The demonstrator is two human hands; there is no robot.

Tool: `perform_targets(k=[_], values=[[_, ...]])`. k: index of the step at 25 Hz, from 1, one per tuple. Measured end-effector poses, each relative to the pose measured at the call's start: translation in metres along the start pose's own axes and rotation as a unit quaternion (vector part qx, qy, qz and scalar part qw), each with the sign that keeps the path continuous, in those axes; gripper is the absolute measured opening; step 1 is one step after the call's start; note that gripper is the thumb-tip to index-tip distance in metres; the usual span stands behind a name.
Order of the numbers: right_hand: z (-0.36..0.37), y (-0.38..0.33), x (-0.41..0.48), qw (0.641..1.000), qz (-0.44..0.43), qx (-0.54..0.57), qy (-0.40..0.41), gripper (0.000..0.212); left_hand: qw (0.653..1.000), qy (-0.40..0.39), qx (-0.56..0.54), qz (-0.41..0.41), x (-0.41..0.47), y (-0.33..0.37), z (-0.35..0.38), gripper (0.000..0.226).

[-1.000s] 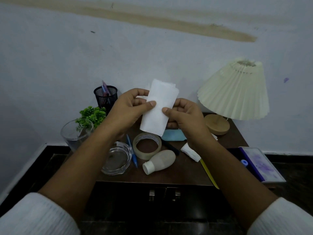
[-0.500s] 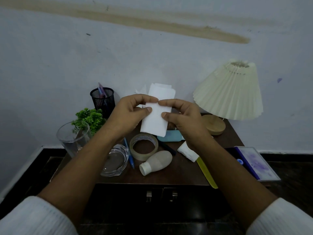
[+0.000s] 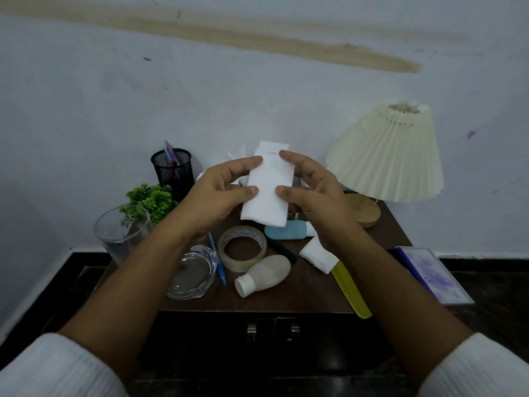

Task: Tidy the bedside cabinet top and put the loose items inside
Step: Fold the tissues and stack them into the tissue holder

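A folded white tissue [image 3: 267, 190] is held upright above the dark wooden bedside cabinet top [image 3: 303, 296]. My left hand [image 3: 220, 193] pinches its left edge and my right hand [image 3: 309, 190] pinches its right edge, thumbs on the front. Below them lie a roll of clear tape [image 3: 242, 247], a beige bottle [image 3: 264, 275] on its side, a blue tube [image 3: 289, 230], a blue pen [image 3: 218, 263], a small folded white tissue [image 3: 316, 255] and a yellow comb [image 3: 350, 290]. More crumpled tissue [image 3: 237, 153] shows behind my hands.
A glass ashtray [image 3: 192, 275], a glass tumbler [image 3: 121, 233], a small green plant [image 3: 150, 200] and a black mesh pen cup [image 3: 172, 170] stand at the left. A pleated lamp [image 3: 386, 156] stands at the right. A purple notebook [image 3: 429, 272] overhangs the right edge. Two door handles [image 3: 272, 330] are below.
My hands have folded the tissue narrower and lowered it a little. My right fingers now wrap its right edge and upper corner.
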State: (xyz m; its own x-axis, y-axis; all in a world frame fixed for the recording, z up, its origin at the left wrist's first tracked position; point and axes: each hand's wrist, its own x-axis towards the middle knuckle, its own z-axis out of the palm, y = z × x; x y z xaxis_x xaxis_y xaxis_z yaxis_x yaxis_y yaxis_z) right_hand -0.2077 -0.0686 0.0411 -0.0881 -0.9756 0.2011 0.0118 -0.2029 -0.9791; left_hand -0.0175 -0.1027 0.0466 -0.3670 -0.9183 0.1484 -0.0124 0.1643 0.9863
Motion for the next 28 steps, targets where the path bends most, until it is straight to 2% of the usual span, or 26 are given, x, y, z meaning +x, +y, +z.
perform_targets(k=[3, 5, 7, 9, 10, 12, 13, 15, 17, 19, 22, 24, 26, 28], values=[[-0.001, 0.000, 0.001, 1.000, 0.015, 0.002, 0.024, 0.034, 0.999, -0.019, -0.016, -0.021, 0.000, 0.001, 0.000, 0.044], [-0.002, 0.003, 0.003, 0.999, 0.025, -0.005, 0.039, 0.034, 0.998, -0.038, -0.036, -0.047, 0.000, 0.000, 0.000, 0.040], [-0.002, 0.006, 0.003, 0.998, 0.006, -0.031, 0.058, 0.040, 0.996, -0.007, -0.059, -0.067, 0.001, -0.001, -0.001, 0.037], [-0.005, 0.011, 0.002, 0.982, -0.074, -0.158, 0.069, 0.050, 0.990, 0.046, -0.094, -0.095, 0.005, -0.001, -0.001, 0.034], [-0.006, 0.014, 0.000, 0.959, -0.125, -0.248, 0.060, 0.053, 0.985, 0.061, -0.113, -0.116, 0.006, 0.000, -0.002, 0.034], [-0.006, 0.020, -0.002, 0.907, -0.184, -0.378, 0.028, 0.052, 0.975, 0.054, -0.147, -0.157, 0.006, 0.003, -0.003, 0.035], [-0.006, 0.022, 0.000, 0.899, -0.195, -0.391, 0.024, 0.045, 0.971, 0.038, -0.160, -0.172, 0.006, 0.004, -0.003, 0.036], [-0.005, 0.021, 0.002, 0.915, -0.200, -0.349, 0.040, 0.028, 0.973, 0.010, -0.143, -0.181, 0.003, 0.008, -0.001, 0.036], [-0.006, 0.017, 0.005, 0.941, -0.159, -0.292, 0.064, 0.013, 0.993, 0.025, 0.006, -0.116, 0.002, 0.005, 0.000, 0.032], [-0.007, 0.015, 0.009, 0.962, -0.102, -0.240, 0.075, 0.011, 0.987, 0.050, 0.153, -0.028, 0.003, 0.002, 0.003, 0.025], [-0.009, 0.013, 0.010, 0.976, -0.083, -0.190, 0.065, 0.017, 0.989, 0.057, 0.137, 0.023, 0.009, 0.001, 0.008, 0.005], [-0.008, 0.010, 0.009, 0.980, -0.077, -0.174, 0.060, 0.016, 0.988, 0.077, 0.126, 0.038, 0.015, -0.001, 0.012, 0.007], [-0.008, 0.010, 0.008, 0.983, -0.066, -0.155, 0.074, 0.030, 0.985, 0.102, 0.130, 0.049, 0.022, -0.003, 0.014, 0.005], [-0.009, 0.011, 0.009, 0.975, -0.087, -0.176, 0.102, 0.030, 0.980, 0.130, 0.138, 0.056, 0.026, -0.006, 0.016, 0.009]])
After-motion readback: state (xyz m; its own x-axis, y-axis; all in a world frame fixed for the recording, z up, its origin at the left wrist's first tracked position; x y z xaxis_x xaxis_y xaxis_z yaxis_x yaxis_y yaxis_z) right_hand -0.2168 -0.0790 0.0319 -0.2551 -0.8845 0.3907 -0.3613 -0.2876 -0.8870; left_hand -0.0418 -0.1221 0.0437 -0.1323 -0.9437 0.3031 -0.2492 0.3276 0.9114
